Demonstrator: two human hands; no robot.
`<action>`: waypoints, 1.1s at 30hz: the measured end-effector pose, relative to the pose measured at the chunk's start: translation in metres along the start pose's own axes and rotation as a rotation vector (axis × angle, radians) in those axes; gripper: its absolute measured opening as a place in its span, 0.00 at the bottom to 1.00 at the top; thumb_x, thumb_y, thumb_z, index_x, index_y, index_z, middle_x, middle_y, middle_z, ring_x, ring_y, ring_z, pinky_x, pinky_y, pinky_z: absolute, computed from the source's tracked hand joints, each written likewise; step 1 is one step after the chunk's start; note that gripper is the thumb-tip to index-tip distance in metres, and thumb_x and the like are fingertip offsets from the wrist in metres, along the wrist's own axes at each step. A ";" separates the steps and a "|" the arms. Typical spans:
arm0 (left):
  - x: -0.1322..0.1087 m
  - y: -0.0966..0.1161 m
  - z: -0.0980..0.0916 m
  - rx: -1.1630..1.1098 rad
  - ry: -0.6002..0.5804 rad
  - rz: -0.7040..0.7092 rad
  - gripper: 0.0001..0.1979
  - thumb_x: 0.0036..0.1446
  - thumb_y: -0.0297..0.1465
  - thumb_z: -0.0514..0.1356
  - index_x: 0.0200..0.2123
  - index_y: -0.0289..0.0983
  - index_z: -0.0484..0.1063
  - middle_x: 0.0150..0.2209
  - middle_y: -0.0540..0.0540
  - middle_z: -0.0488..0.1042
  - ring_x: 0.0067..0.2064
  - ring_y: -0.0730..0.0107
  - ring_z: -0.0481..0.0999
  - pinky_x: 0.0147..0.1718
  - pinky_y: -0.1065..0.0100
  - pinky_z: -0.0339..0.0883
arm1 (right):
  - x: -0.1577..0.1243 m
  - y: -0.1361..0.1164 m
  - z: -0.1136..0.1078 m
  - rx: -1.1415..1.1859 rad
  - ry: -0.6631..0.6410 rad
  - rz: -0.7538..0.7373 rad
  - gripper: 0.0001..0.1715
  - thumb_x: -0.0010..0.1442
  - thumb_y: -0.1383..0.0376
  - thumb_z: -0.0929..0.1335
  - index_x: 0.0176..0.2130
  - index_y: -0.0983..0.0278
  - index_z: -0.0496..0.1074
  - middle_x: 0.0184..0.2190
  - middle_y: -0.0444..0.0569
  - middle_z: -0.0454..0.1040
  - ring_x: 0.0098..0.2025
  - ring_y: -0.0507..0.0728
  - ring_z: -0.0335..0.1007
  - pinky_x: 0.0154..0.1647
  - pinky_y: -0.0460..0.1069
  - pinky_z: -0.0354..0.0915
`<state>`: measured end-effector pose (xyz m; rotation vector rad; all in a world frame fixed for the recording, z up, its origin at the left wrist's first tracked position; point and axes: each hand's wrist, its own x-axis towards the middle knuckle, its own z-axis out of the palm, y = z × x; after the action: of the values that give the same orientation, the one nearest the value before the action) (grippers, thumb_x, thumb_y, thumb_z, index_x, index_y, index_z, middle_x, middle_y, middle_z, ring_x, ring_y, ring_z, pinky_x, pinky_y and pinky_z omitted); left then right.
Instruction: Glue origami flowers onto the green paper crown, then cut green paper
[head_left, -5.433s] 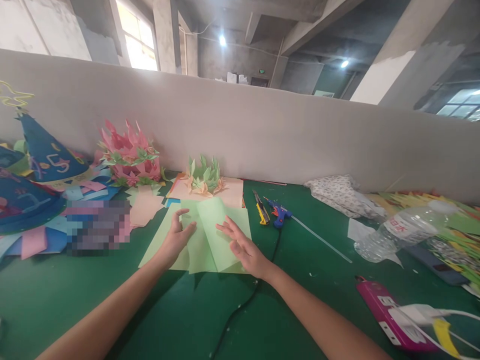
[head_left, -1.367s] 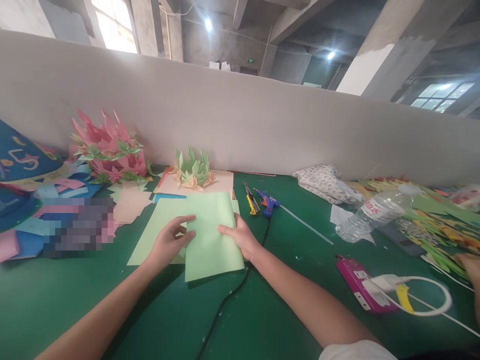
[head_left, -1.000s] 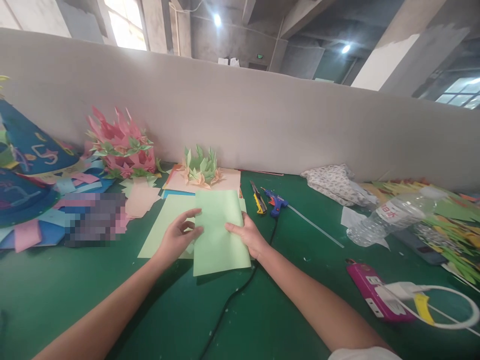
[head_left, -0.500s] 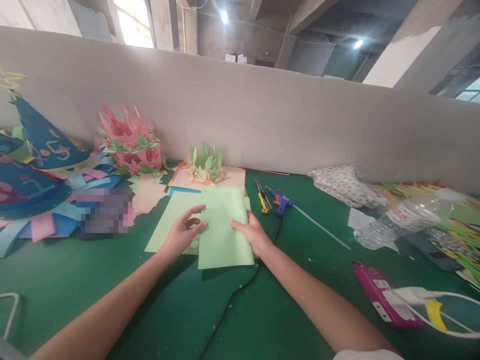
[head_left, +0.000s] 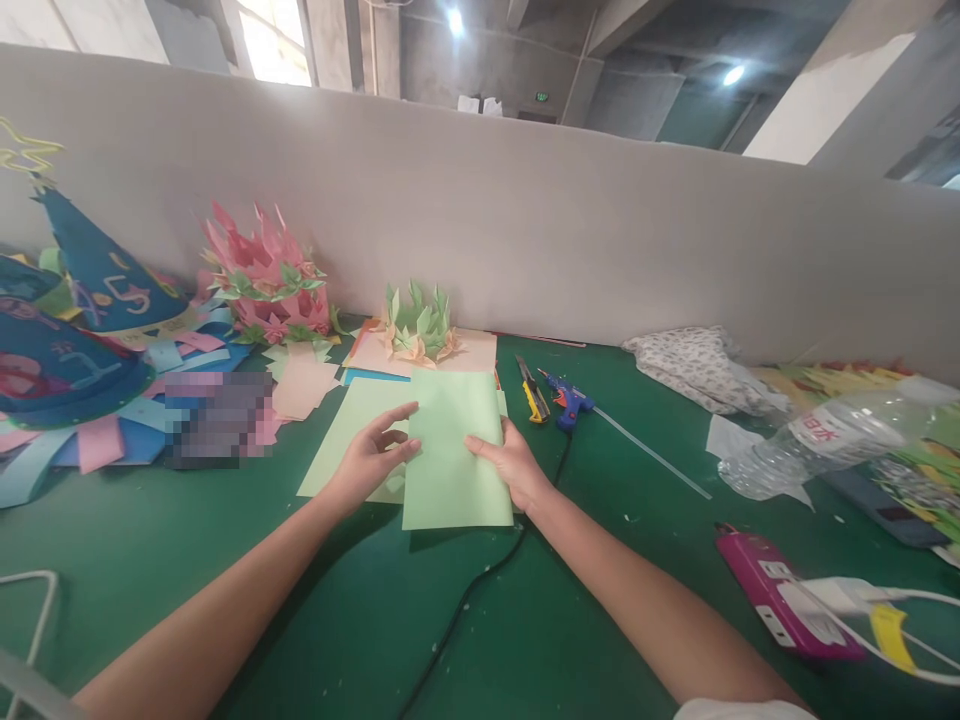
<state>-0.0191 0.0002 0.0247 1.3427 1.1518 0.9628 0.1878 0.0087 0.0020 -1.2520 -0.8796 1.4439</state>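
Pinching is done by the right hand (head_left: 521, 472) at the right edge of a pale green rectangular paper sheet (head_left: 450, 485), thumb in front and fingers behind, presumably so that it is steadied without creasing. The left hand (head_left: 369, 462) is curved, thumb and forefinger parted, their tips placed at the opposite edge, perhaps as a guide; whether pressure is applied cannot be told. Larger light-green paper sheets (head_left: 345, 430) are partly covered beneath. A blue plastic glue gun (head_left: 574, 405) and a yellow-handled metal cutter (head_left: 535, 399) are laid to the right, seemingly for easy reach.
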 end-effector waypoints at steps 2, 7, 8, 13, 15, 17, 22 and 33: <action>0.000 0.000 -0.001 0.014 -0.006 -0.007 0.32 0.48 0.42 0.62 0.56 0.41 0.61 0.29 0.50 0.67 0.34 0.69 0.69 0.34 0.67 0.64 | 0.000 0.001 0.000 0.001 0.000 -0.001 0.38 0.39 0.63 0.76 0.48 0.59 0.60 0.39 0.48 0.75 0.35 0.59 0.74 0.34 0.54 0.72; 0.001 -0.001 0.000 0.082 0.016 0.012 0.31 0.47 0.41 0.61 0.55 0.41 0.62 0.33 0.47 0.70 0.35 0.69 0.69 0.34 0.67 0.65 | 0.001 0.002 -0.002 -0.007 -0.020 -0.006 0.40 0.41 0.63 0.75 0.50 0.59 0.58 0.40 0.49 0.74 0.36 0.60 0.74 0.36 0.56 0.72; 0.001 -0.001 0.000 0.095 0.026 0.021 0.31 0.46 0.41 0.62 0.54 0.41 0.63 0.36 0.46 0.70 0.35 0.69 0.69 0.34 0.67 0.65 | 0.002 0.003 -0.002 -0.018 -0.020 -0.007 0.40 0.41 0.63 0.75 0.51 0.59 0.57 0.41 0.50 0.74 0.36 0.60 0.74 0.36 0.56 0.72; 0.005 -0.005 -0.004 0.209 0.081 -0.007 0.30 0.45 0.40 0.61 0.54 0.40 0.64 0.31 0.48 0.69 0.33 0.69 0.69 0.34 0.66 0.66 | 0.005 0.003 -0.005 -0.193 -0.062 -0.066 0.45 0.47 0.58 0.72 0.58 0.60 0.50 0.49 0.55 0.69 0.45 0.62 0.71 0.44 0.59 0.69; 0.007 -0.008 -0.008 0.257 0.096 -0.018 0.31 0.45 0.40 0.61 0.54 0.39 0.64 0.28 0.49 0.69 0.32 0.68 0.70 0.33 0.66 0.66 | 0.004 0.000 -0.007 -0.380 -0.060 -0.252 0.48 0.49 0.56 0.71 0.61 0.59 0.44 0.57 0.57 0.61 0.55 0.63 0.62 0.52 0.60 0.63; 0.009 -0.010 -0.013 0.288 0.099 -0.025 0.31 0.45 0.41 0.61 0.53 0.39 0.65 0.28 0.49 0.69 0.32 0.67 0.70 0.32 0.65 0.66 | 0.002 -0.005 -0.008 -0.618 -0.079 -0.507 0.47 0.52 0.56 0.69 0.63 0.58 0.44 0.62 0.54 0.51 0.62 0.62 0.50 0.59 0.60 0.54; 0.013 -0.013 -0.022 0.358 0.078 -0.054 0.31 0.45 0.41 0.61 0.53 0.38 0.65 0.25 0.51 0.69 0.30 0.66 0.71 0.33 0.65 0.66 | -0.008 -0.017 -0.007 -1.064 -0.485 -0.746 0.19 0.63 0.60 0.60 0.52 0.54 0.67 0.59 0.45 0.60 0.64 0.58 0.46 0.63 0.59 0.45; 0.016 -0.017 -0.027 0.528 0.052 -0.036 0.31 0.45 0.42 0.59 0.53 0.38 0.66 0.28 0.48 0.72 0.32 0.64 0.72 0.34 0.64 0.66 | -0.012 -0.018 -0.007 -1.371 -0.703 -0.689 0.22 0.65 0.63 0.56 0.56 0.50 0.62 0.61 0.43 0.56 0.64 0.60 0.44 0.62 0.61 0.40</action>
<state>-0.0437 0.0207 0.0091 1.7101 1.5326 0.6915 0.1983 0.0007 0.0202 -1.0382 -2.7290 0.5524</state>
